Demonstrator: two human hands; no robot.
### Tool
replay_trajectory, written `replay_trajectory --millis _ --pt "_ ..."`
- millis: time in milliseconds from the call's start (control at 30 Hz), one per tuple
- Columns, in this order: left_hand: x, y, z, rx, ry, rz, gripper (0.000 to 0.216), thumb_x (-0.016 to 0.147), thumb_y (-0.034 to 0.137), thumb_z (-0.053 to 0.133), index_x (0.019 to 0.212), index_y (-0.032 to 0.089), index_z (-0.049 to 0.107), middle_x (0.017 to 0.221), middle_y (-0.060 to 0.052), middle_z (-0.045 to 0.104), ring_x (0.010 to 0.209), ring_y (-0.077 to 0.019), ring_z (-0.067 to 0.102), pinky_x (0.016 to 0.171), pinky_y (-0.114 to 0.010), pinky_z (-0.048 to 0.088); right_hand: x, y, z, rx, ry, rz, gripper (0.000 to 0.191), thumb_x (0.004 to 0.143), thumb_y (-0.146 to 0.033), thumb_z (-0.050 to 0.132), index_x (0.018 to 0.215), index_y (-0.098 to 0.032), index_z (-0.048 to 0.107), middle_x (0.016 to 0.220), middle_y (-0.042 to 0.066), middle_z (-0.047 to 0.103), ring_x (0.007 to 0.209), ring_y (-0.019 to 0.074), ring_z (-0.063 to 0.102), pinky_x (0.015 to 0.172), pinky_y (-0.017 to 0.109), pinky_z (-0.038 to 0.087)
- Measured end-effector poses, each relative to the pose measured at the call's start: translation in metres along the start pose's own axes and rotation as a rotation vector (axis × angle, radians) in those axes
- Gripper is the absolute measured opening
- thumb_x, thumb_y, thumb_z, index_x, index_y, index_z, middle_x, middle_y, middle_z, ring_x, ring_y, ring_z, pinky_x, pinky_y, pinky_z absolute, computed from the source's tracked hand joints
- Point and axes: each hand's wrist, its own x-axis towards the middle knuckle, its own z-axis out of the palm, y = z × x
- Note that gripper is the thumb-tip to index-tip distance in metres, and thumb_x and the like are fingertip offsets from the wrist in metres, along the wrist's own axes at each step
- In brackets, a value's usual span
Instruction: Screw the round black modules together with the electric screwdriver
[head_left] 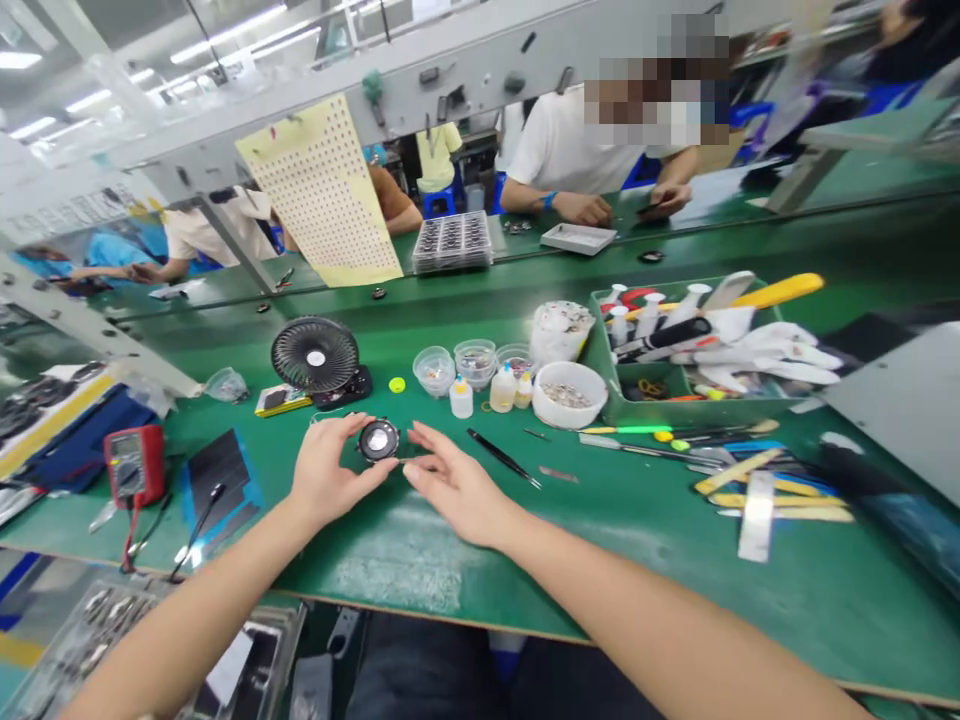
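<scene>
My left hand grips a round black watch case by its edge, thumb below and fingers above, just over the green bench. The case has a pale, shiny disc in its middle. Close to its right side is my right hand. Its thumb and one finger meet in a pinch by the rim, while the index finger is raised apart. Whatever lies between those tips is too small to make out. Black tweezers lie to the right of my right hand, with a small flat strip beyond them.
Behind my hands stand a black fan, small dropper bottles and a white bowl of small parts. A green tool bin is at the right, a red multimeter at the left. A co-worker's hands are across the bench.
</scene>
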Motion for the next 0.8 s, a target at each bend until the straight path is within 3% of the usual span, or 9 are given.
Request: replay_trajectory --millis 100,200,267,333,433,500,633,800 --pt "0.025 0.024 0.021 -0.076 -0.005 0.105 0.049 0.089 0.052 0.076 0.125 0.023 0.061 0.112 -0.01 0.08 0.1 -0.0274 0.075 0.091 -0.044 0.056 0.008 -0.004 0.001 0.495 0.057 0.143 0.077 0.088 -0.056 0.081 0.155 -0.034 0.05 0.163 0.01 0.051 0.13 0.0249 0.067 0.105 0.045 0.058" --pt "0.026 0.029 0.025 -0.082 -0.113 0.109 0.062 0.086 0.062 0.077 0.131 0.022 0.062 0.119 -0.012 0.08 0.108 -0.0296 0.074 0.098 -0.047 0.054 0.011 -0.011 0.002 0.723 0.161 0.196 0.06 0.084 -0.05 0.088 0.137 -0.031 0.066 0.136 0.007 0.071 0.109 0.0218 0.075 0.087 0.036 0.062" --pt "0.012 0.02 0.017 0.012 -0.235 0.054 0.069 0.09 0.065 0.071 0.141 0.019 0.059 0.135 -0.017 0.074 0.123 -0.0343 0.069 0.106 -0.052 0.05 0.011 -0.015 0.001 0.761 0.241 0.262 0.048 0.087 -0.042 0.088 0.128 -0.025 0.069 0.119 0.006 0.076 0.094 0.0203 0.077 0.076 0.032 0.062" --pt "-0.007 0.005 0.004 0.21 -0.337 -0.077 0.069 0.099 0.063 0.058 0.15 0.016 0.055 0.156 -0.023 0.059 0.141 -0.0399 0.057 0.112 -0.059 0.044 0.012 -0.018 0.0 0.757 0.312 0.34 0.036 0.093 -0.034 0.082 0.124 -0.023 0.07 0.111 0.006 0.076 0.087 0.0195 0.077 0.071 0.031 0.062" --pt "-0.036 -0.018 -0.013 0.495 -0.462 -0.282 0.075 0.104 0.062 0.043 0.156 0.008 0.05 0.172 -0.028 0.032 0.157 -0.0469 0.036 0.118 -0.068 0.034 0.013 -0.021 -0.001 0.721 0.364 0.416 0.028 0.1 -0.029 0.072 0.127 -0.022 0.069 0.108 0.007 0.075 0.086 0.0198 0.077 0.066 0.03 0.062" --pt "-0.049 -0.027 -0.018 0.563 -0.555 -0.335 0.083 0.103 0.064 0.041 0.159 0.003 0.045 0.175 -0.028 0.023 0.161 -0.0487 0.027 0.122 -0.071 0.027 0.013 -0.022 -0.002 0.706 0.37 0.433 0.029 0.101 -0.029 0.07 0.129 -0.022 0.069 0.111 0.008 0.075 0.086 0.02 0.078 0.065 0.03 0.062" --pt "-0.055 -0.022 -0.012 0.541 -0.644 -0.29 0.091 0.101 0.071 0.041 0.165 0.007 0.037 0.177 -0.027 0.016 0.164 -0.0479 0.017 0.127 -0.072 0.016 0.014 -0.026 -0.002 0.687 0.383 0.438 0.027 0.102 -0.027 0.068 0.129 -0.021 0.069 0.12 0.01 0.075 0.084 0.0191 0.078 0.065 0.029 0.061" --pt "-0.034 0.004 0.01 0.462 -0.651 -0.152 0.092 0.1 0.075 0.041 0.167 0.013 0.036 0.178 -0.022 0.015 0.165 -0.0455 0.013 0.129 -0.071 0.01 0.016 -0.035 -0.005 0.655 0.428 0.421 0.024 0.105 -0.026 0.062 0.128 -0.019 0.068 0.119 0.011 0.076 0.077 0.0171 0.077 0.059 0.026 0.058"
